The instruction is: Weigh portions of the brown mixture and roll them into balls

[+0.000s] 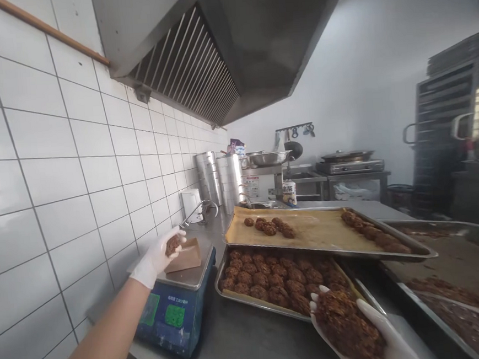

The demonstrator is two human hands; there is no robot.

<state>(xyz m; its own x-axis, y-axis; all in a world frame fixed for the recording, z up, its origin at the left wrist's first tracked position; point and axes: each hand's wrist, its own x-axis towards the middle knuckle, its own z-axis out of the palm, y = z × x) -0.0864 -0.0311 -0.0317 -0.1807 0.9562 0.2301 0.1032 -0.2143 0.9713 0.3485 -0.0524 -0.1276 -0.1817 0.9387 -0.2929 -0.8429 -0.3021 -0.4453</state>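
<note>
In a white glove, my left hand closes round a small brown lump of dough just above a digital scale. An open cardboard box sits on the scale's metal plate beside that hand. At the lower right my gloved right hand cups a big brown mass of dough, its fingers curled about the sides. Behind it, a metal tray is packed with rows of brown dough balls. Above it rests a paper-lined tray with several balls at its left and right.
On the right stands a large shallow tray smeared with brown mixture. Steel canisters and a white container line the tiled wall. An extractor hood hangs overhead. A tall rack stands far right.
</note>
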